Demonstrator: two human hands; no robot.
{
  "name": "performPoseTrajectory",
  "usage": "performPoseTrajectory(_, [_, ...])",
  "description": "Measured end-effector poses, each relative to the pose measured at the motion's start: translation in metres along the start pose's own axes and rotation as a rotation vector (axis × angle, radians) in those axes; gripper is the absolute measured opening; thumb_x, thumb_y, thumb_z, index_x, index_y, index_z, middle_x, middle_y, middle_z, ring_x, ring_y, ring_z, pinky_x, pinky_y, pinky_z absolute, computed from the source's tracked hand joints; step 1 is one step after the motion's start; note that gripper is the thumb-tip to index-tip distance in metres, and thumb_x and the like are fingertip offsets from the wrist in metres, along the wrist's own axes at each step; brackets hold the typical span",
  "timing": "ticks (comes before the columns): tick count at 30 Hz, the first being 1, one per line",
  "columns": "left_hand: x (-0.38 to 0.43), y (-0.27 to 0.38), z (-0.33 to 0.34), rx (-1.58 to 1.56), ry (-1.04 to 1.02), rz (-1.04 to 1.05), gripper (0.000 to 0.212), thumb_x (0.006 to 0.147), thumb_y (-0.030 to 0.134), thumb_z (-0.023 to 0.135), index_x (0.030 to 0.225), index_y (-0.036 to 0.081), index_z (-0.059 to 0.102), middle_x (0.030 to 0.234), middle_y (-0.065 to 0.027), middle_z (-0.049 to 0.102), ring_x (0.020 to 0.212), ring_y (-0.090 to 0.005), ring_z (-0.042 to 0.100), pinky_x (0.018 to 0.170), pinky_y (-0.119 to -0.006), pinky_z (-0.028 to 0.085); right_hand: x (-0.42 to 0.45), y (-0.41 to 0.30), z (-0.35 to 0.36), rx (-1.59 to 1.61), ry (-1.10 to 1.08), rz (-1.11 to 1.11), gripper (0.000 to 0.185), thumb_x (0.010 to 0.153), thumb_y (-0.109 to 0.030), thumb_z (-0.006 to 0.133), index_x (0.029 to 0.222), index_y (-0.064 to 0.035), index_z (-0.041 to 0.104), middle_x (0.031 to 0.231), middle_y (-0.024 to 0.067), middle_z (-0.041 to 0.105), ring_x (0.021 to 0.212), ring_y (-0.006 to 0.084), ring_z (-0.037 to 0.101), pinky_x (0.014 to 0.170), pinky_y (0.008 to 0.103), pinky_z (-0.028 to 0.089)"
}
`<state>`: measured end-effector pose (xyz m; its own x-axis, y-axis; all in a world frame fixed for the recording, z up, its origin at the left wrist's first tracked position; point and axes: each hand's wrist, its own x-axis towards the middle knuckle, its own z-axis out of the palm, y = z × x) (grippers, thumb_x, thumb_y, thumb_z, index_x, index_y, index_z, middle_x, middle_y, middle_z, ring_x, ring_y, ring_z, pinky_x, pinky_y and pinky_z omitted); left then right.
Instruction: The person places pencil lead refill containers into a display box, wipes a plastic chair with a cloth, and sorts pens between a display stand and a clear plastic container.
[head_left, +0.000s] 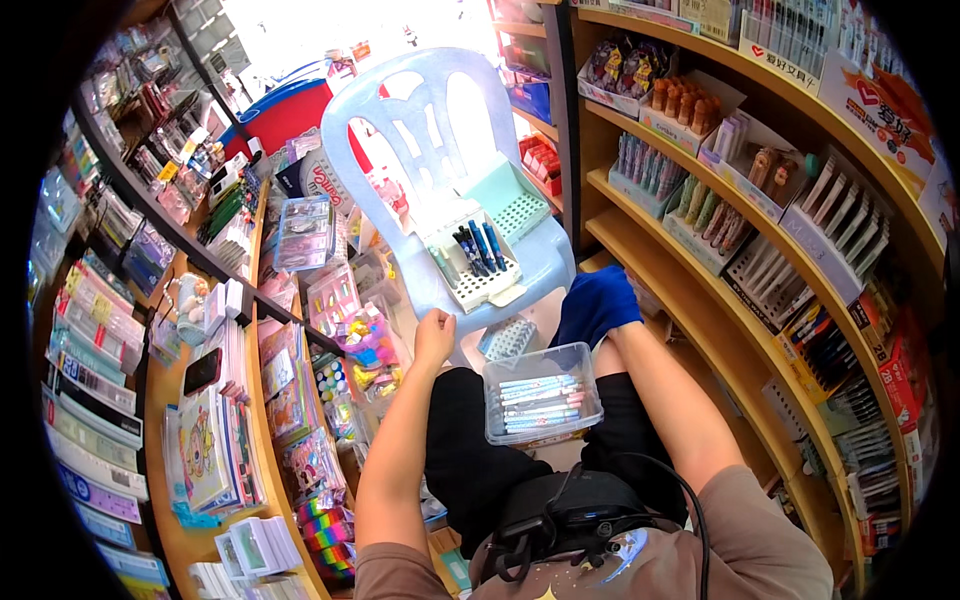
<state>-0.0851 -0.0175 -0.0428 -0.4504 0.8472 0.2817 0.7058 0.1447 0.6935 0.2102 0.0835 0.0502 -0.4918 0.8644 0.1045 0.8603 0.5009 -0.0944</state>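
My right hand (600, 300) holds a bunched blue cloth (596, 296) by my right knee, beside the shelves. My left hand (436, 337) rests at my left knee near the chair seat's front edge, its fingers curled; I cannot tell whether anything is in them. On my lap lies a clear plastic box (491, 420) with several blue, white and pink pens (540, 401). A light blue plastic chair (544, 255) faces me. On its seat, a white perforated pen display box (480, 289) holds several dark and blue pens (491, 244), and an open mint-green perforated box (517, 199) sits behind it.
Curved wooden shelves (660, 255) with boxes of pens run along the right. On the left, a wooden shelf (161, 442) carries notebooks and a smartphone (203, 372). Bins of small toys (367, 341) stand beside my left knee. Another perforated box (508, 339) lies below the chair's front edge.
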Motion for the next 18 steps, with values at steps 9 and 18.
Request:
performPoseTrajectory(9, [0.006, 0.046, -0.008, -0.274, -0.035, -0.144, 0.014, 0.083, 0.012, 0.050, 0.078, 0.000, 0.056, 0.065, -0.0107, 0.061, 0.056, -0.0166, 0.058, 0.053, -0.030, 0.046, -0.035, 0.023, -0.004, 0.333, 0.381, -0.014, 0.014, 0.062, -0.019, 0.054, 0.062, -0.0081, 0.063, 0.066, 0.0161, 0.061, 0.058, 0.0313, 0.060, 0.053, 0.0381, 0.045])
performPoseTrajectory(18, [0.043, 0.121, 0.060, 0.135, 0.186, 0.124, 0.017, 0.077, 0.019, 0.059, 0.079, 0.002, 0.058, 0.071, -0.0168, 0.061, 0.069, -0.0339, 0.059, 0.062, -0.043, 0.045, -0.001, 0.052, 0.053, 0.052, 0.331, -0.088, 0.011, 0.063, -0.012, 0.053, 0.052, -0.0100, 0.055, 0.054, 0.0141, 0.055, 0.049, 0.0282, 0.055, 0.045, 0.0360, 0.042])
